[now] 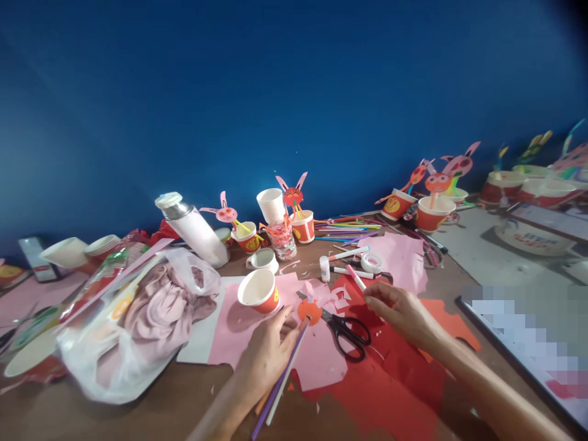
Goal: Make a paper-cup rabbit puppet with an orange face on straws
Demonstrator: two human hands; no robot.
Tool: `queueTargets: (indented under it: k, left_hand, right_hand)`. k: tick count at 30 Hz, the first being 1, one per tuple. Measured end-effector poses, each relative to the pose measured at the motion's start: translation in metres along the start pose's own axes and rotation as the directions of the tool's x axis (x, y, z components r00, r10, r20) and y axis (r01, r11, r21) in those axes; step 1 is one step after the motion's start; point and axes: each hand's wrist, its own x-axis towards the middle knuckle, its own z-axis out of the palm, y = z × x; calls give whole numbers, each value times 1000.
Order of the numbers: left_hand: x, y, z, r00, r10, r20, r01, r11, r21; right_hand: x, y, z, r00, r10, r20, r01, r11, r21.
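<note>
My left hand (271, 346) has its fingers curled against a purple stick (279, 386) and a white stick (281, 392). At the upper end of the sticks is an orange paper circle (309, 312), over pink paper (316, 361). Between my right hand's (395, 303) thumb and fingers is the end of a pink-and-white marker (356, 278), its pink end pointing away to the left. Black-handled scissors (348, 334) lie between my hands, their blades partly hidden by the orange circle. A white-lined paper cup (258, 291) stands just beyond my left hand.
Red paper (381, 392) covers the table front. Behind are a glue stick (324, 268), a tape roll (372, 262), a mug (263, 260) and several coloured sticks (344, 228). Rabbit-headed cups (303, 226) line the wall. A plastic bag (105, 361) and thermos (195, 229) are left; a tablet-like object (519, 361) is right.
</note>
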Motion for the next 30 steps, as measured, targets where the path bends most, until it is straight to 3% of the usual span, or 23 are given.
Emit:
queueTargets:
  k: [3,9,13,18,24,30]
  left_hand:
    - [-4,-2,-3,998,55,-26,-51,992,118]
    - [-9,4,0,947,318,-36,-302,925,232]
    - [-9,1,4,934,349,-81,-323,918,232]
    - [-6,-10,4,927,368,-76,-353,922,157]
    - [-5,-15,3,933,360,-21,-354,926,129]
    - [-7,-11,2,928,371,-32,-366,924,112]
  right_hand:
    - [1,0,-3,997,1,-82,0,1000,9]
    - [6,7,-16,943,49,-329,-45,999,19]
    - [8,15,-24,911,26,-412,-61,996,-72]
    - [12,14,-26,948,-41,-317,-53,958,-281]
    - [35,6,-22,973,-161,-166,51,851,-523]
    - [54,13,-22,970,-201,-139,86,815,-574]
